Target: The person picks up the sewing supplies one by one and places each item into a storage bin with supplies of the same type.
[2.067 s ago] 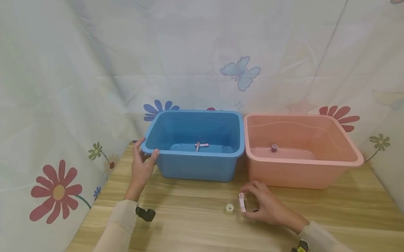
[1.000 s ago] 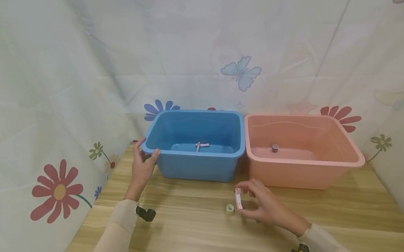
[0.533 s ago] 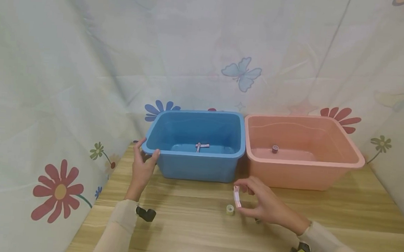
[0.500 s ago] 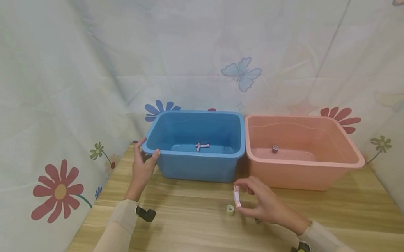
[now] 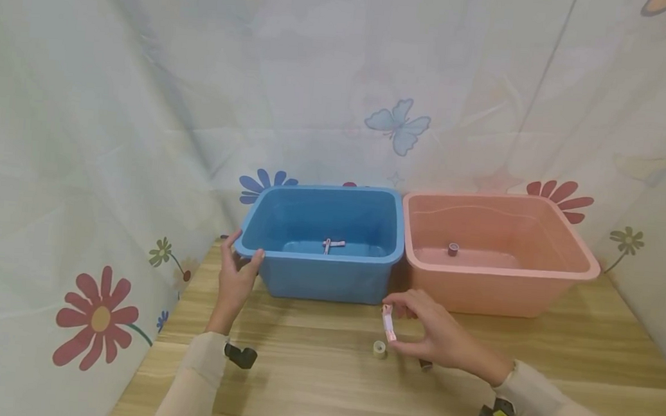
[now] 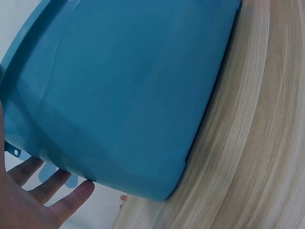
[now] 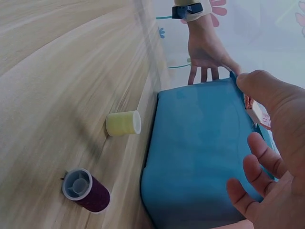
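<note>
Pinching a small white-and-pink strip (image 5: 388, 323), the right hand (image 5: 437, 336) held its grip in front of two bins, with the strip apparently raised off the wooden worktop (image 5: 309, 387). The strip's long axis ran from the thumb, at its near end, to the forefinger at its far end, leaning slightly left.

Ahead and to the left of that grip stood the blue bin (image 5: 328, 280), where two similar strips (image 5: 338, 243) lay crossed. Ahead and to the right was the pink bin (image 5: 478, 294), with a dark spool (image 5: 452, 249) inside. The left hand (image 5: 235, 286) rested well to the left, at the blue bin's near left corner, its thumb on the front rim and its fingers extended along the side, not clenched.

A pale yellow spool (image 5: 379, 349) stood just to the near left of the grip; a purple spool (image 7: 93, 196) sat beneath the right hand, which covered most of it in the head view. From the right wrist, the thumb hid part of the strip and the forefinger could not be seen. The strip's markings were too small to read.
</note>
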Tool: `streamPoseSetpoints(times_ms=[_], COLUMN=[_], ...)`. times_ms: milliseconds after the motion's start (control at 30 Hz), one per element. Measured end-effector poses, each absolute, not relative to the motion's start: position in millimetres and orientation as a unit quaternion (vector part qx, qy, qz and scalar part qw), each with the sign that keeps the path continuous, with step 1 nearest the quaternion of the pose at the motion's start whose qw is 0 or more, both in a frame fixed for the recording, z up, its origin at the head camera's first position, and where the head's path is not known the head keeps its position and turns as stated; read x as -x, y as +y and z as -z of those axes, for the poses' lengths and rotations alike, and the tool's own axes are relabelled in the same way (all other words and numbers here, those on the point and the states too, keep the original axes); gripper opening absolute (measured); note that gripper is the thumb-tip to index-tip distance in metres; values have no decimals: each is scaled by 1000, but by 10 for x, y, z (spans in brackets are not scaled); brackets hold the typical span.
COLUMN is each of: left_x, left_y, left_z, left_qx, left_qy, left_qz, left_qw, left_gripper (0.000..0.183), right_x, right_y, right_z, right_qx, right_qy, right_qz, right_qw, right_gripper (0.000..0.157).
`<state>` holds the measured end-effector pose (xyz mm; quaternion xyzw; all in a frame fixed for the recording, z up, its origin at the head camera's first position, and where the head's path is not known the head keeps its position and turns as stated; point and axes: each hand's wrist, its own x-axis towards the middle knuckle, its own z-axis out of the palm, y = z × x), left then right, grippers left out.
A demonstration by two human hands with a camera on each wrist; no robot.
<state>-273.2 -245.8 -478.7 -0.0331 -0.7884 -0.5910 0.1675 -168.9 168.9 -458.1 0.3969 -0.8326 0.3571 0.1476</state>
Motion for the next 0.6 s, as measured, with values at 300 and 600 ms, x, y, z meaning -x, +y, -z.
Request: streamPoseSetpoints(times_ms=[300, 600], left_x=[2732, 2738], left_y=[-2471, -2467], left_z=[4789, 4794], left_qx=[34, 35], left_qy=[-788, -787], left_qz=[592, 594], left_qw=[165, 164], left_gripper=[75, 74], right_x=[1698, 1725], right_y=[1685, 1695], right_z=[4528, 4427], right_qx=[-409, -419], right_qy=[-829, -828], right_qz=[-348, -337], right_qw=[155, 158], right_gripper=[64, 70])
